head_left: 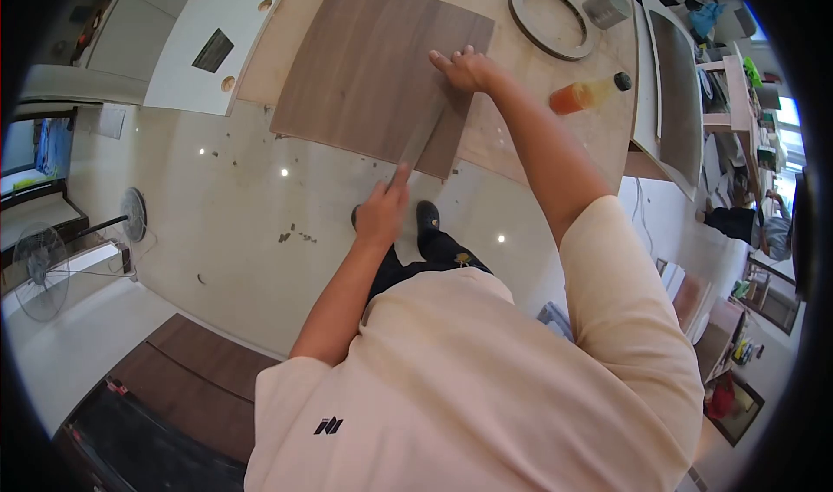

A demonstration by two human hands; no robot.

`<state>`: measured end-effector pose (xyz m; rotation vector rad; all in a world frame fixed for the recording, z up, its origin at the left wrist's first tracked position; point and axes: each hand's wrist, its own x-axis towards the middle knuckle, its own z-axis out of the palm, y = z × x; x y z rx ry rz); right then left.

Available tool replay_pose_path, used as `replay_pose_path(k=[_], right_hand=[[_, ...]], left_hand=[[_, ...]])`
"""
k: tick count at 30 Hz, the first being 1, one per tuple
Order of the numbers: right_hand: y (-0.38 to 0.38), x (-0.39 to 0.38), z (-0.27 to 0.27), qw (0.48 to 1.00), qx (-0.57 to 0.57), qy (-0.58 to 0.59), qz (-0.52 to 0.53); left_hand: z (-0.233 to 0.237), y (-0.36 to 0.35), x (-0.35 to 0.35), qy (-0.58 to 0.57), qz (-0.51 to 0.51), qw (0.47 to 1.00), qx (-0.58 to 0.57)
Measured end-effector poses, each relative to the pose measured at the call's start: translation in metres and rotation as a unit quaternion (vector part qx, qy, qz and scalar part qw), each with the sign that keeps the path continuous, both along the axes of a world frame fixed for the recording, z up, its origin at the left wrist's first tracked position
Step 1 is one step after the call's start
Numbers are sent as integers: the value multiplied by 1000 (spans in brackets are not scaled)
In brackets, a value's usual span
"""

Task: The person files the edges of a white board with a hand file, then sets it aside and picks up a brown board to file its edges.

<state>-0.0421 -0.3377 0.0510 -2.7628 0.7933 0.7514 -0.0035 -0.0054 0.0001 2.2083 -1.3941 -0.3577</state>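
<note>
A brown wood-grain board (373, 67) lies on the workbench, its near edge jutting toward me. My left hand (382, 213) is closed around the handle of a long, flat, grey file (423, 134), which slants over the board's near right part. My right hand (466, 68) lies palm down on the board by the file's far end, fingers apart. The file's tip is partly hidden beneath that hand.
On the bench (521, 84) are a roll of edge banding (514, 10), a grey cylinder (606, 8) and an orange-filled bottle (577, 98). A white panel (186, 54) with cutouts sits left. Fans (42, 266) stand on the left; scraps (298, 233) litter the floor.
</note>
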Motion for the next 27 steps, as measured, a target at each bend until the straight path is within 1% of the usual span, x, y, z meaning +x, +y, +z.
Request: replay_pose_path(k=[2,3,4,5,7,10,11,12,14,17,18,19,20,22,23,24,26,27], right_hand=[[-8,-3,-1,999,-15,-23,28],[-16,-6,-15,998,-12,-38,38],[-22,-7,-22,997,-6,-53,48],[-24,-4,-19,998,10,-44,36],[-17,-4,-10,998,51,-22,3],[-10,-1,-1,999,45,3,-3],[-19,3,-21,999,41,1,-31],[-39,7,-62,998,35,-1,-61],[-52,6,-102,997,29,-3,-78],[-51,7,-74,998,37,-12,-41],[-28,4,-23,998,59,-12,-34],[-13,3,7,996,83,-12,-30],[-14,4,7,997,75,-18,-26],[-12,-1,-1,997,64,-25,-24],[-14,-2,-9,998,59,-20,-25],[-17,0,-22,998,55,-15,-26],[-27,9,-44,998,48,-5,-31],[-31,12,-55,998,47,2,-37]], left_hand=[[7,-14,-6,10,9,1000,1],[9,-19,-8,15,17,1000,0],[2,-5,-8,-3,30,999,-33],[-10,24,-7,-21,43,997,-64],[-16,87,-7,11,71,997,-27],[-12,114,-15,38,66,997,-9],[-20,100,-19,18,51,998,-9],[-21,66,-24,-1,35,999,-11],[-10,0,-30,-17,13,1000,-23],[9,-23,-34,-17,16,999,29],[5,-11,-36,-15,35,999,10],[-4,19,-37,-14,52,999,-6],[-11,48,-39,-12,66,998,-21],[-11,95,-47,19,68,997,27],[-11,105,-51,35,70,996,50],[-13,97,-55,27,58,998,23],[-20,46,-60,4,35,999,-38],[-11,12,-62,-1,23,1000,-6]])
